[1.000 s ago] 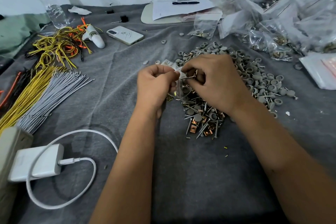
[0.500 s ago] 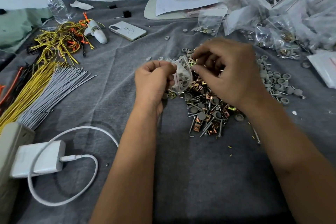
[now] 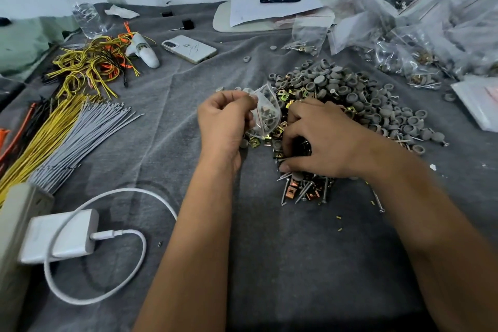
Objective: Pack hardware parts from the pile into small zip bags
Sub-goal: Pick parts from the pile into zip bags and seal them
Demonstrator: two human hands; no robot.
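Nearest to us, on the grey cloth of the worktop [image 3: 269,264], lay a white charger [image 3: 58,236] with its looped cable [image 3: 107,234]. Our two forearms reached forward over the cloth to the pile of parts [image 3: 336,105].

Half a second earlier our right hand had been raised above the pile, fingers close to the mouth of the bag. Now that right hand [image 3: 320,140] had dropped into the near side of the pile, palm down, its fingers curled among the screws [image 3: 301,188], the brass clips [image 3: 283,96] and the grey caps [image 3: 377,105]; whether it gripped a part we could not tell, since the fingertips were buried.

Our left hand [image 3: 223,121] had stayed where it was, just left of the pile, with thumb and fingers pinching the top edge of the small zip bag [image 3: 265,110]. The bag hung tilted between the two hands, its lower end touching the edge of the pile, and several grey caps showed through the clear plastic. The hands were apart, with the bag between them.

Left of the hands lay bundles of grey and yellow wires [image 3: 67,137]. Farther back were a white phone [image 3: 188,48] and a water bottle [image 3: 80,8], and at the far right a heap of filled bags [image 3: 404,35].
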